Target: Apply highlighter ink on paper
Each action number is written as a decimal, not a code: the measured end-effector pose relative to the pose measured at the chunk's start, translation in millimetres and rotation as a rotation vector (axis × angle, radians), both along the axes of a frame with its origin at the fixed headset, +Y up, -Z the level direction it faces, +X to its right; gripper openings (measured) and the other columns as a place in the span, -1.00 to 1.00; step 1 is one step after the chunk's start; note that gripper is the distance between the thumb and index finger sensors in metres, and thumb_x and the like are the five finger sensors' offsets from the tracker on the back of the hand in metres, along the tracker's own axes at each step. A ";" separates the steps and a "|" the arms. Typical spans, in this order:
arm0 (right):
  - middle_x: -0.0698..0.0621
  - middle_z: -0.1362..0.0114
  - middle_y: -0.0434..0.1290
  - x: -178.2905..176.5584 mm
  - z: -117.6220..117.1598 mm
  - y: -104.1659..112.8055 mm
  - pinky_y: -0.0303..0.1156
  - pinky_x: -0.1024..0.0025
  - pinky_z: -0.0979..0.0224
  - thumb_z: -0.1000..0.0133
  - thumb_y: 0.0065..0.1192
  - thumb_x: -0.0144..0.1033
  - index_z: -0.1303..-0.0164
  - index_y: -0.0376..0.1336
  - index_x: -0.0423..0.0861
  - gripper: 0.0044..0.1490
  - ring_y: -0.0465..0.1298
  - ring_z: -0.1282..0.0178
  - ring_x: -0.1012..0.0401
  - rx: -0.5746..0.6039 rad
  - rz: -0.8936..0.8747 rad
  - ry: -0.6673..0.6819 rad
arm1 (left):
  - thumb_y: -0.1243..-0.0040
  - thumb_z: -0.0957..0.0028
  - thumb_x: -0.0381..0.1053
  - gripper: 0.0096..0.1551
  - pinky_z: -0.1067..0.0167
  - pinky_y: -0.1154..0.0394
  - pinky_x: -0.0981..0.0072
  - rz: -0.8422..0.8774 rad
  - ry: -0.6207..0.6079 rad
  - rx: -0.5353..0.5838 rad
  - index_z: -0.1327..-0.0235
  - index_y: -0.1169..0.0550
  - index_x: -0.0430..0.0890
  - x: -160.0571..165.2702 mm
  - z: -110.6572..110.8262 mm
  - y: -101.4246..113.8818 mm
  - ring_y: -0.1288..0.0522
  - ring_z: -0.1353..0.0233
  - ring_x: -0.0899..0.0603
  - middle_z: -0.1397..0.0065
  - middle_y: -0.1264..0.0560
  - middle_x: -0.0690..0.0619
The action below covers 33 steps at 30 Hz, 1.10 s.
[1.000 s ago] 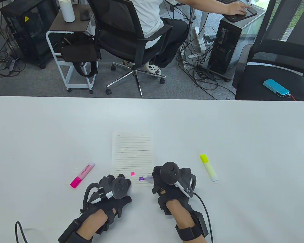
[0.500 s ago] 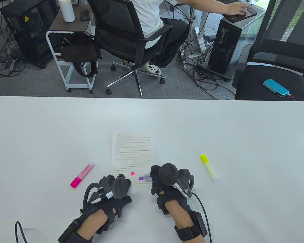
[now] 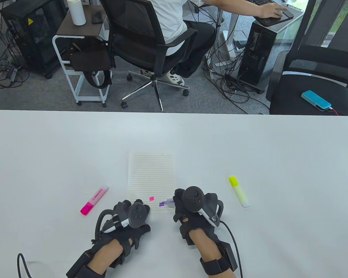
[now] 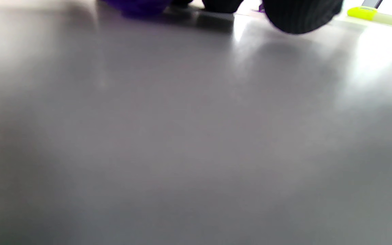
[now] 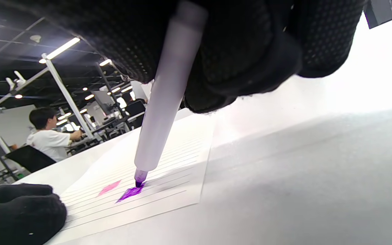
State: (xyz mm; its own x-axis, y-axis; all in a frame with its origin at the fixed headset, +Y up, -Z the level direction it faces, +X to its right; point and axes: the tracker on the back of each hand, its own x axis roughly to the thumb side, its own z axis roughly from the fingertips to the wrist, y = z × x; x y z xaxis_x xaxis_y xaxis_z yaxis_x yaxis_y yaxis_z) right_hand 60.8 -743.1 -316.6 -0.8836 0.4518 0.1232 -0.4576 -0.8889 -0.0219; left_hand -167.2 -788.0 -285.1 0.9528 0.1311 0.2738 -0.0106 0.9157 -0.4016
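Note:
A lined sheet of paper (image 3: 150, 173) lies on the white table (image 3: 249, 139). Near its lower edge are a pink mark (image 3: 151, 198) and a purple mark (image 3: 161, 204). My right hand (image 3: 177, 200) grips a pale purple highlighter (image 5: 162, 112), uncapped, with its tip touching the purple mark (image 5: 131, 192). My left hand (image 3: 133, 206) rests by the sheet's lower left corner with its fingers (image 5: 19, 211) curled. In the left wrist view a blurred purple thing (image 4: 138, 5), seemingly the cap, sits under those fingers.
A capped pink highlighter (image 3: 94, 200) lies left of the paper. A capped yellow highlighter (image 3: 239, 192) lies to the right. Beyond the table's far edge a person sits in an office chair (image 3: 150, 43), with another chair (image 3: 313, 87) at right.
My right hand has shifted a little to the left and back with the highlighter, its tip staying on the purple mark. The left hand has not moved.

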 end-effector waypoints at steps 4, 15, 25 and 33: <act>-0.20 0.00 0.67 3.9 -0.4 2.5 0.48 -0.17 -0.17 -0.09 0.41 -0.23 -0.11 0.51 -0.11 -0.57 0.63 0.29 -0.04 -0.014 0.026 -0.037 | -0.04 -0.01 0.34 -0.14 -0.45 0.04 -0.41 0.005 0.000 -0.003 -0.57 -0.14 0.12 -0.2 -0.1 -0.1 -0.01 -0.64 -0.43 -0.70 0.03 0.07; -0.20 -0.09 0.63 18.5 1.2 3.8 0.46 -0.18 -0.20 -0.09 0.38 -0.25 -0.21 0.45 -0.10 -0.52 0.63 0.21 -0.05 0.059 -0.299 -0.062 | -0.04 -0.01 0.34 -0.14 -0.45 0.05 -0.41 0.039 -0.013 -0.018 -0.58 -0.14 0.12 -4.8 -2.1 0.2 0.00 -0.64 -0.43 -0.70 0.04 0.07; -0.21 -0.14 0.61 24.9 1.7 3.0 0.45 -0.19 -0.22 -0.09 0.37 -0.27 -0.26 0.42 -0.10 -0.49 0.63 0.16 -0.06 0.083 -0.435 -0.076 | -0.04 -0.01 0.34 -0.15 -0.45 0.00 -0.40 0.086 -0.019 -0.004 -0.57 -0.19 0.10 -11.1 -5.0 2.8 -0.06 -0.63 -0.42 -0.70 -0.02 0.05; -0.19 -0.13 0.61 27.5 1.7 4.8 0.45 -0.19 -0.21 -0.09 0.37 -0.26 -0.25 0.43 -0.09 -0.49 0.63 0.17 -0.05 0.102 -0.510 -0.049 | -0.08 0.01 0.31 -0.20 -0.43 -0.12 -0.39 0.269 0.093 0.203 -0.52 -0.33 0.07 -48.1 -10.2 38.9 -0.28 -0.55 -0.37 -0.65 -0.23 0.01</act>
